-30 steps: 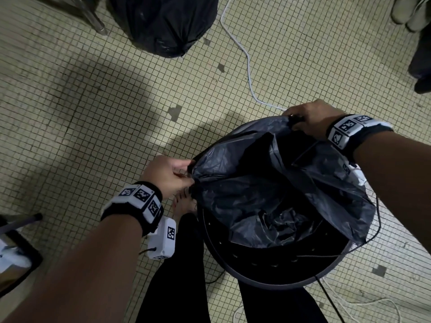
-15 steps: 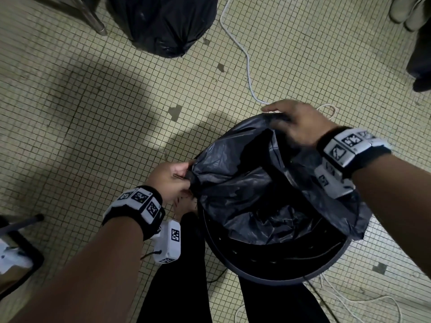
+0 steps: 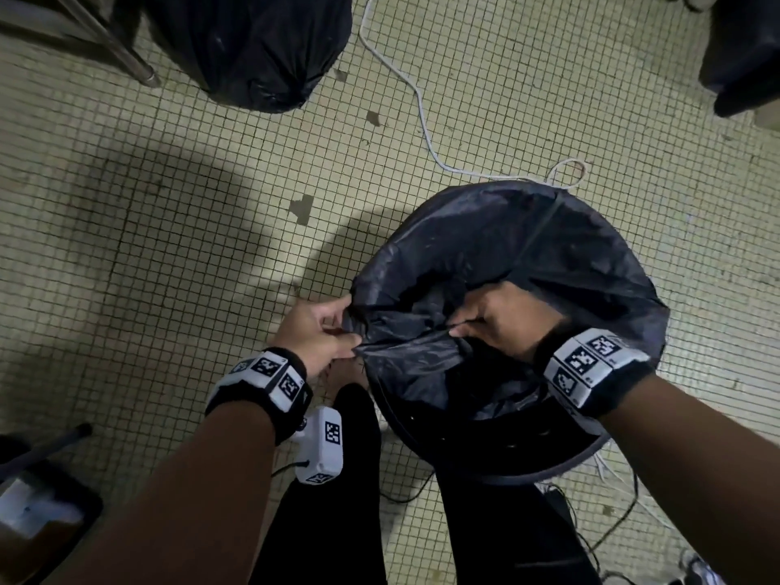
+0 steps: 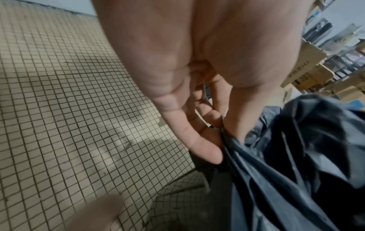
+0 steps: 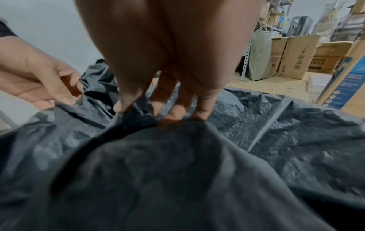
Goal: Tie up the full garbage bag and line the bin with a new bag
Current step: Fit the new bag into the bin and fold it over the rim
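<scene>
A round dark bin (image 3: pixel 544 470) stands on the tiled floor at lower right. A new black bag (image 3: pixel 506 247) lies over its mouth, its far edge draped over the far rim. My left hand (image 3: pixel 314 331) pinches the bag's edge at the bin's left side; the left wrist view shows its fingers (image 4: pixel 205 150) on the plastic (image 4: pixel 286 164). Just inside the near edge, my right hand (image 3: pixel 498 323) pinches a fold of the bag (image 5: pixel 138 115) between thumb and fingers (image 5: pixel 173 109). A full tied black bag (image 3: pixel 249 48) sits at the top of the head view.
A white cable (image 3: pixel 422 107) snakes across the floor beyond the bin. A metal leg (image 3: pixel 126 61) stands at top left. My dark-trousered legs (image 3: pixel 337 500) are beside the bin. Cardboard boxes (image 5: pixel 292 57) line the far wall. A dark object (image 3: pixel 743 52) sits at top right.
My right hand has left the far rim and come back to the near edge, close to my left hand, where it now pinches the bag. The far edge now covers the rim.
</scene>
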`<state>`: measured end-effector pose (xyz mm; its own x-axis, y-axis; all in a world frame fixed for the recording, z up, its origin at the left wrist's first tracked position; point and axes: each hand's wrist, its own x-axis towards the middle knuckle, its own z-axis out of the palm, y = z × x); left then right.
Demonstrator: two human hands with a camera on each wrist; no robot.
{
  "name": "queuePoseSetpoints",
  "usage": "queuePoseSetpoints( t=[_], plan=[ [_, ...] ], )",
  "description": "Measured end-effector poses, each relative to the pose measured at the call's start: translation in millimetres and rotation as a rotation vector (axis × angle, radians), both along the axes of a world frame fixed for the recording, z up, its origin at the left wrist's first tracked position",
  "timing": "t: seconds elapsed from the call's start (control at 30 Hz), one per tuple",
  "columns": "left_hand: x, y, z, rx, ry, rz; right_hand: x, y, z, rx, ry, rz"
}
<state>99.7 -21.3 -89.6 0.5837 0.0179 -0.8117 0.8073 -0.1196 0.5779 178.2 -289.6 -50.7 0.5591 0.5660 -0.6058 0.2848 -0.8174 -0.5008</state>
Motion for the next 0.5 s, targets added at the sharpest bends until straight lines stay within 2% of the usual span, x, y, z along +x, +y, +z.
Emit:
queuePoseSetpoints(
  t=[0.07, 0.2, 0.37, 0.5],
  plan=[
    [-6.0, 6.0, -3.8, 0.005, -0.024, -0.082, -11.6, -4.9, -3.5, -0.003, 0.047, 0.031],
    [-15.3, 16.5, -13.8, 0.182, -0.095, -0.257, -35.1, -13.6, -12.9, -0.114, 0.18, 0.081],
    [-28.6, 14.3, -25.6, 0.382, -0.168, -0.319, -70.5, -32.4, -23.4, -0.319, 0.334, 0.155],
    [-35.3, 7.2, -28.9, 0.431, -0.203, -0.379, -79.4, -41.4, -18.8, -0.388, 0.416, 0.178]
  ],
)
